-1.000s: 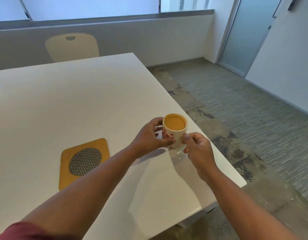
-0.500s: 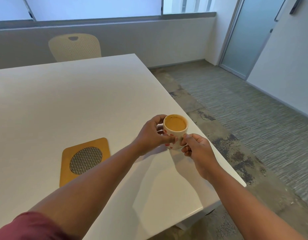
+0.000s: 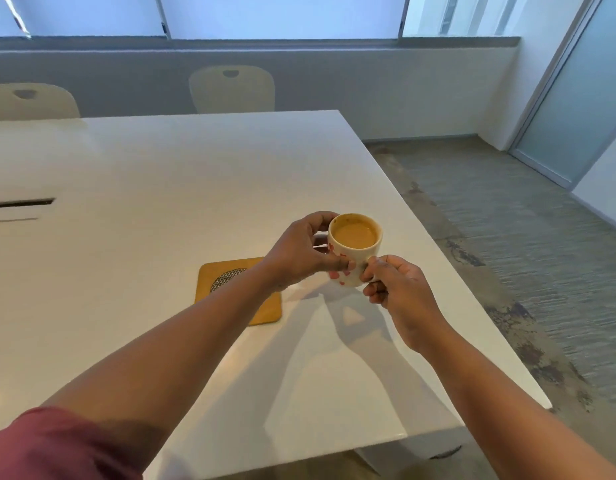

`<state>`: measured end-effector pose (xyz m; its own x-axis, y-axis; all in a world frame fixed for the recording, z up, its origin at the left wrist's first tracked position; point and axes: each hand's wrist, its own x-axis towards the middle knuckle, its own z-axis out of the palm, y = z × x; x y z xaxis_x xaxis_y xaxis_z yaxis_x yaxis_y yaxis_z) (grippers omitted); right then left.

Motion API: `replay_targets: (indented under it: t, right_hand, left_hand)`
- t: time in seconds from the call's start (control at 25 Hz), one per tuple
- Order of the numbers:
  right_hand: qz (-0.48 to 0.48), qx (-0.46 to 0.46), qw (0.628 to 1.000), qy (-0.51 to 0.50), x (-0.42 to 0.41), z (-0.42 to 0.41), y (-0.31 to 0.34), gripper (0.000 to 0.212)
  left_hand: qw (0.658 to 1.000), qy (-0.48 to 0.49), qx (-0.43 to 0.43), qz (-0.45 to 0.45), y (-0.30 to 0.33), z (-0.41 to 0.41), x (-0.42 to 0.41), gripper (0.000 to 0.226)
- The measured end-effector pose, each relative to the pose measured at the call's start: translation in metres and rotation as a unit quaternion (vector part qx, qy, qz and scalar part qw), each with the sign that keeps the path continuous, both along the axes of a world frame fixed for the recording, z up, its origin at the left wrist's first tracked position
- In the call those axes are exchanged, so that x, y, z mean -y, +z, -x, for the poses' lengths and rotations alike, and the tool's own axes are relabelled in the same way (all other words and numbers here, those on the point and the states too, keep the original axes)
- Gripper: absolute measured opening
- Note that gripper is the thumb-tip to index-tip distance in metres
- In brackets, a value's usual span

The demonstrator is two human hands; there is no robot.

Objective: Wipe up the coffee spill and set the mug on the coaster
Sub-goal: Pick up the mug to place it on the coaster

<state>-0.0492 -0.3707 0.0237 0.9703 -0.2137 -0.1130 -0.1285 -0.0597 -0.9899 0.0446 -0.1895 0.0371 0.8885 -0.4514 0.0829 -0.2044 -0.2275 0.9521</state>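
A white mug (image 3: 355,251) with red marks, nearly full of light brown coffee, is held above the white table (image 3: 161,188). My left hand (image 3: 299,252) grips its left side, fingers round the back and thumb across the front. My right hand (image 3: 393,285) pinches the handle on its right side. A tan square coaster (image 3: 261,311) with a dark mesh centre lies on the table just left of and below the mug, partly hidden by my left forearm. No spill or cloth shows.
Two pale chairs (image 3: 232,90) (image 3: 29,102) stand behind the table's far edge. A cable slot (image 3: 21,203) is cut in the table at the left. The table's right edge drops to patterned carpet (image 3: 507,237); a glass door (image 3: 573,109) is at the right.
Both hands have lifted the mug off the table and carried it left, closer to the coaster. The view has swung left, bringing in a second chair.
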Motion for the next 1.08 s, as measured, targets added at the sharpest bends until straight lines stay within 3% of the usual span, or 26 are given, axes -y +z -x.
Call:
replay_targets:
  t: [0.16,0.52,1.08]
  right_hand:
    - [-0.014,-0.001,0.998,0.056,-0.050,-0.012,0.006,0.030]
    - [-0.035,-0.025,0.987,0.155,-0.136,-0.019,-0.003,0.026]
    - [-0.025,-0.052,0.981,0.184,-0.172,-0.014,-0.019,0.022]
  left_hand:
    - [0.999,0.036,-0.007,0.006,0.011,0.002,-0.061,0.078]
    - [0.997,0.033,-0.023,-0.070,0.016,0.002,-0.163,0.081]
    - [0.994,-0.016,-0.102,-0.039,-0.007,-0.006,-0.203,0.075]
